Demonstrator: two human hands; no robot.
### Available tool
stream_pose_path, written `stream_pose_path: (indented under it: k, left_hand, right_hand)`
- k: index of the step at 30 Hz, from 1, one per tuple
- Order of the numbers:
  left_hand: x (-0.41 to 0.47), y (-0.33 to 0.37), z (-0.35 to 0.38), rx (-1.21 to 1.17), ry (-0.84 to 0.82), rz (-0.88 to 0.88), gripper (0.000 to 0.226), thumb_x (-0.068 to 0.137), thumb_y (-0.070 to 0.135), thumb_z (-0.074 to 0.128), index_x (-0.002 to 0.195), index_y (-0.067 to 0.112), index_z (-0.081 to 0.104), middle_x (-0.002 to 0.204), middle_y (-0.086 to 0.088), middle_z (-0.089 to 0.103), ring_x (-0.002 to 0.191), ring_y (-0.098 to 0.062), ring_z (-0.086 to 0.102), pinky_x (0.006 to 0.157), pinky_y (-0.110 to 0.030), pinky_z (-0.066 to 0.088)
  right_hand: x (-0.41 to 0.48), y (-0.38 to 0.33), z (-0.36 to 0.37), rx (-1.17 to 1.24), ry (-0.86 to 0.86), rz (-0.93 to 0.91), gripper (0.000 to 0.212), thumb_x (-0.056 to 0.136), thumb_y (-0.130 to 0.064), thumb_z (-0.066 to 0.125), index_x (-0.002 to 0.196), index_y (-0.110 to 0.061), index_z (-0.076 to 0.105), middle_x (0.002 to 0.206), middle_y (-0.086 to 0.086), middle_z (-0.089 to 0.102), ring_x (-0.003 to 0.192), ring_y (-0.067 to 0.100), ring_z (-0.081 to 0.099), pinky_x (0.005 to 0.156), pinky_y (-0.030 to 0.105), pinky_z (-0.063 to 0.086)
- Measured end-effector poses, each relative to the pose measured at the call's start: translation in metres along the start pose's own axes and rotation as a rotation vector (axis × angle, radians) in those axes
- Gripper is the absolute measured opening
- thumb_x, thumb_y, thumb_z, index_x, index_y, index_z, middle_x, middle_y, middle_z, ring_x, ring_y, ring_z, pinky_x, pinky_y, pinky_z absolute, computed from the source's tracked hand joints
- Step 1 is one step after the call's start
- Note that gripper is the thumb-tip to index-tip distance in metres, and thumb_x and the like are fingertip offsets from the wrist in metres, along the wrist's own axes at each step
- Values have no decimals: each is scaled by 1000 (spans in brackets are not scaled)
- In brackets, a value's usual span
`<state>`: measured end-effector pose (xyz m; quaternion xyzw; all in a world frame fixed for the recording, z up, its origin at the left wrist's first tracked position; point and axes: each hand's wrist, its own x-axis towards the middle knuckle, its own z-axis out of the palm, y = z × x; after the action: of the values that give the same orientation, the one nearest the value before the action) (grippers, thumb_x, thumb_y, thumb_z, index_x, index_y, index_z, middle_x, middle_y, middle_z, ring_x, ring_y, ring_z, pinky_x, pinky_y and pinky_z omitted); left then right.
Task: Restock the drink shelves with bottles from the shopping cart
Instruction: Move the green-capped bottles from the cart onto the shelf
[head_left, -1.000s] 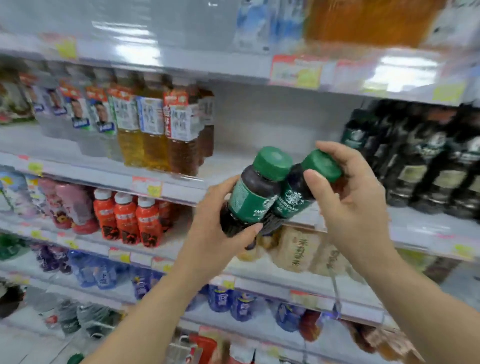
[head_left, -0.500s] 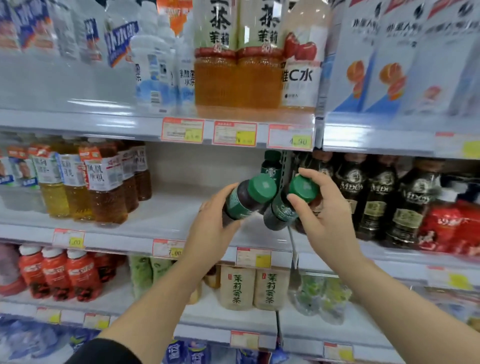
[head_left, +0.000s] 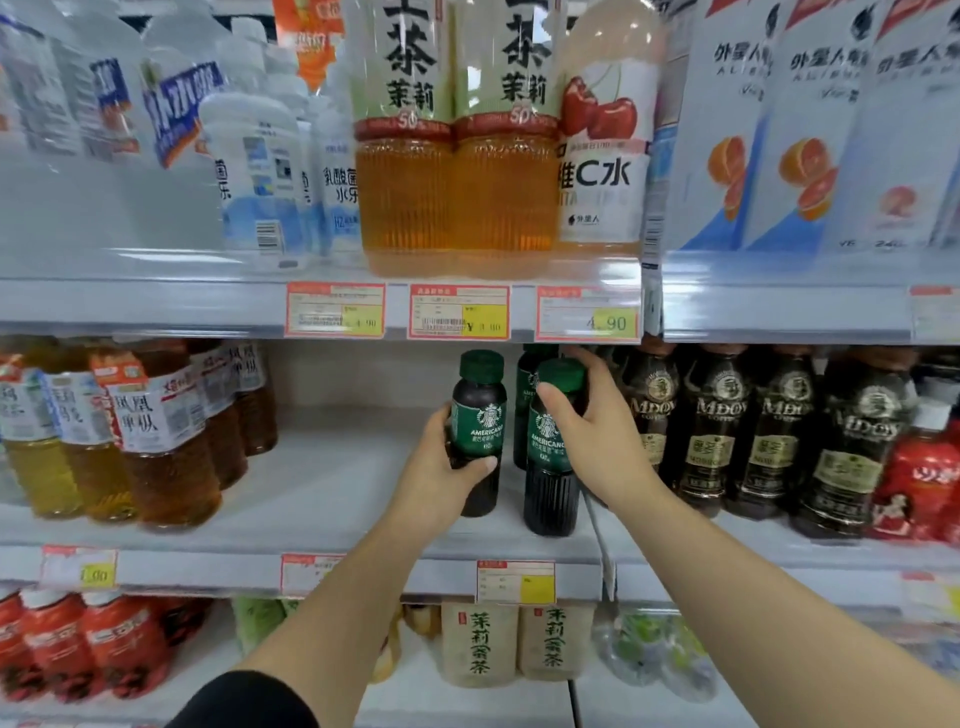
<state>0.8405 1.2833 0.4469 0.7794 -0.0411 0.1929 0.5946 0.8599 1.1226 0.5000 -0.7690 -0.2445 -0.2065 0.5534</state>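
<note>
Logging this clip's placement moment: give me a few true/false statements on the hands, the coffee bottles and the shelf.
1. Each hand holds a green-capped coffee bottle: left hand on the left bottle, right hand on the right bottle. True.
2. Both bottles are upright. True.
3. The bottles go onto the top shelf. False: the middle shelf.
4. No matching bottle is there. False: a third bottle stands behind.

We see our left hand (head_left: 439, 480) and right hand (head_left: 592, 436) bare. Both forearms are uncovered. A black sleeve (head_left: 249, 699) covers our left upper arm.
</note>
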Motion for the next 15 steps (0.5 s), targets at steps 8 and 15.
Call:
stream_pose_path:
  k: [8, 15]
  left_hand:
    - [29, -16, -5, 21, -73, 34, 61, 85, 5, 63, 132, 27, 32, 105, 22, 50, 93, 12, 48, 75, -4, 38]
    - [54, -26, 4, 62, -30, 42, 61, 84, 8, 65, 136, 19, 34, 114, 7, 53, 110, -12, 53, 91, -24, 40]
  right_hand:
    - [-24, 40, 12, -101, -73, 74, 75, 74, -21, 77, 131, -39, 32, 122, -12, 48, 116, -2, 43, 96, 12, 37]
    - [-14, 52, 20, -163, -11, 159, 68, 76, -23, 76, 133, -18, 39, 118, -5, 56, 109, 8, 49, 88, 20, 39]
